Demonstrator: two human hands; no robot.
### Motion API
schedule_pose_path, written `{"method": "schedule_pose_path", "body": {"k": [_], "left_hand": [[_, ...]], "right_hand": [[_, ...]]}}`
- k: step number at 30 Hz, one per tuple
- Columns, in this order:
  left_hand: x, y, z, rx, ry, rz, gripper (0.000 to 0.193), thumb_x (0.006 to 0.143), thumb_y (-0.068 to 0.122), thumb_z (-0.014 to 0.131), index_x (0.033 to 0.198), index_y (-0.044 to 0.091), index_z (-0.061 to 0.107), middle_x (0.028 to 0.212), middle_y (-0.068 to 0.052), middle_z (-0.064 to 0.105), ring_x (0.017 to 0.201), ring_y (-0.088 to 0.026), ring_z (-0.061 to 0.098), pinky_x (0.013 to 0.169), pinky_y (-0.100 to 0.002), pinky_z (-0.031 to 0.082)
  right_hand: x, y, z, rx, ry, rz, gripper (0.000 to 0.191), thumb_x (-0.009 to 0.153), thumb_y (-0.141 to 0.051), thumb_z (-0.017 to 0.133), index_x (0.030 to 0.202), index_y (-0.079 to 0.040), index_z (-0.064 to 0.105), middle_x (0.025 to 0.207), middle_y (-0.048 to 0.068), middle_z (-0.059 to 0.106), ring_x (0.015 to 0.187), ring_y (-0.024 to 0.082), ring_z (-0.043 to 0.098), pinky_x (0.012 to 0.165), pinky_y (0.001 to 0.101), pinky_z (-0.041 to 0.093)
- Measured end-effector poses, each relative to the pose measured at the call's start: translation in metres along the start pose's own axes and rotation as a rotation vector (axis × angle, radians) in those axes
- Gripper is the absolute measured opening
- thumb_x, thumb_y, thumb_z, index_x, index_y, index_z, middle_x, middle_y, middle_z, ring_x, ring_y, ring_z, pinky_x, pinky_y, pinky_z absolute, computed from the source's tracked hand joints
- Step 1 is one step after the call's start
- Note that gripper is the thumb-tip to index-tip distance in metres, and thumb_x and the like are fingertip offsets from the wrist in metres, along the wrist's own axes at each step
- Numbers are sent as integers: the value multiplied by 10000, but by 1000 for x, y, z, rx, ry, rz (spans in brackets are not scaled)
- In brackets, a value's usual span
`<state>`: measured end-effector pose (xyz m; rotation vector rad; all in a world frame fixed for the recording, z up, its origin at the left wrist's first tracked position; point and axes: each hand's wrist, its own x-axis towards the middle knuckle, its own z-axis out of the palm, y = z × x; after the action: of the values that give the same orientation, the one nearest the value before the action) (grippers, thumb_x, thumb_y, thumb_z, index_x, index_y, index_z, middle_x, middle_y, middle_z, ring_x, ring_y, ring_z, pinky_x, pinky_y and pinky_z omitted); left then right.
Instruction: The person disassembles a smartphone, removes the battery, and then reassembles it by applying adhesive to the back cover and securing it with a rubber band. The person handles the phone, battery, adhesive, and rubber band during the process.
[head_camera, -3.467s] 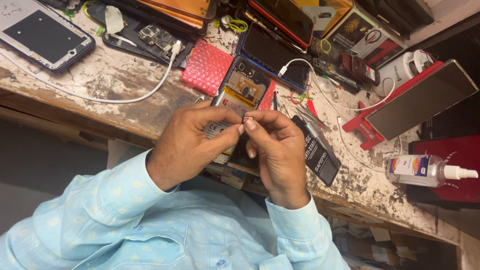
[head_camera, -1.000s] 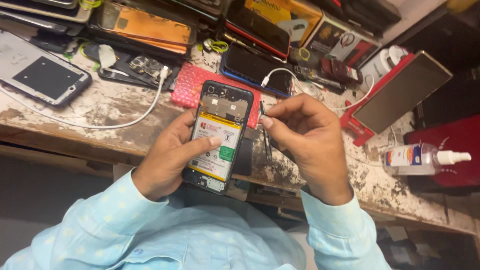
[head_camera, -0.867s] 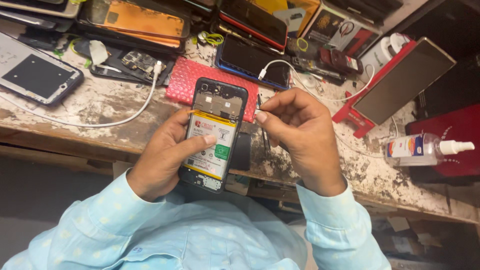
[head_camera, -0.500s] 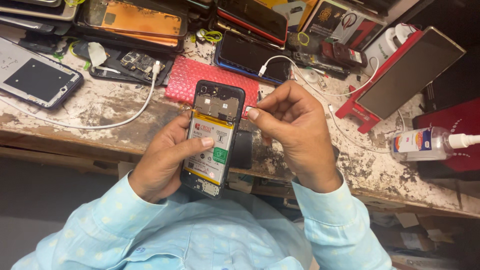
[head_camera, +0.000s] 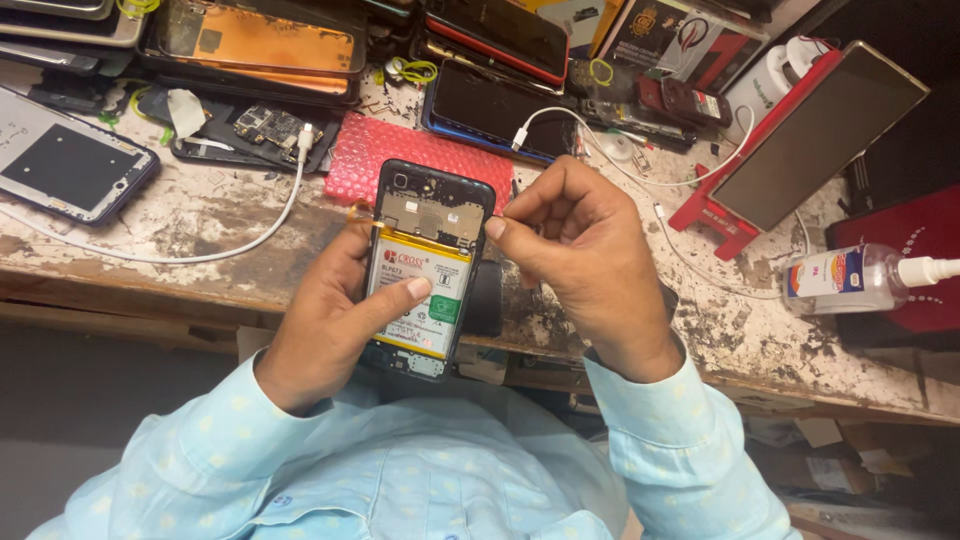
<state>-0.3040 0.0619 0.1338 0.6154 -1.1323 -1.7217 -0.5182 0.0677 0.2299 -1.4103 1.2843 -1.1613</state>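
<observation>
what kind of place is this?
Most likely a phone repair bench. The left hand holds an opened phone with its battery bare, other phones and a loose circuit board crowd the worn workbench.

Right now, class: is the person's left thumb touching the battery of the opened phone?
Touching. The head view shows the left hand gripping the opened phone, with its thumb lying flat across the white battery, no gap visible beneath it.

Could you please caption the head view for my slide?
Left hand holds an opened phone, thumb on its battery, while right hand pinches at its upper edge.
</observation>
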Motion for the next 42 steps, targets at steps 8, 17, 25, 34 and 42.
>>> {"method": "schedule_pose_path", "body": {"k": [8, 17, 25, 34, 42], "left_hand": [[-3, -9, 18, -32, 77, 133, 393, 973, 6, 619, 1345, 9, 492, 1233, -122, 685, 1101, -162, 680, 953, -338, 579], [-1, -22, 46, -114, 150, 253, 407, 1000, 16, 598, 1373, 2, 434, 1270, -147, 661, 1145, -182, 672, 973, -339, 580], [-3, -27, 49, -41, 215, 299, 390, 1005, 26, 613, 1357, 6, 448, 1245, -143, 664, 1116, -166, 671, 956, -326, 582], [-4, -21, 47, 72, 194, 329, 369, 1025, 34, 599, 1360, 7, 448, 1260, -133, 662, 1133, -168, 674, 971, -326, 586], [-3, 4, 29, -263, 75, 38, 405, 961, 48, 616, 1345, -12, 502, 1127, -102, 712, 957, -143, 707, 831, -304, 592]], "right_hand": [[-2, 25, 29, 320, 253, -168, 347, 915, 52, 728, 1149, -45, 492, 916, 66, 680, 784, 103, 637, 700, 235, 525], [-3, 43, 45, 421, 457, -407, 309, 963, 97, 708, 1135, -40, 492, 1010, 95, 694, 910, 129, 668, 850, 257, 550], [-1, 39, 44, 424, 426, -418, 317, 957, 92, 728, 1115, -52, 493, 1002, 92, 685, 920, 136, 671, 868, 267, 556], [1, 43, 49, 494, 398, -374, 310, 949, 97, 717, 1116, -58, 507, 1001, 81, 672, 926, 130, 655, 866, 269, 550], [4, 40, 18, 175, 416, -515, 335, 983, 60, 749, 1141, -60, 480, 1045, 113, 681, 962, 202, 721, 894, 343, 603]]}}
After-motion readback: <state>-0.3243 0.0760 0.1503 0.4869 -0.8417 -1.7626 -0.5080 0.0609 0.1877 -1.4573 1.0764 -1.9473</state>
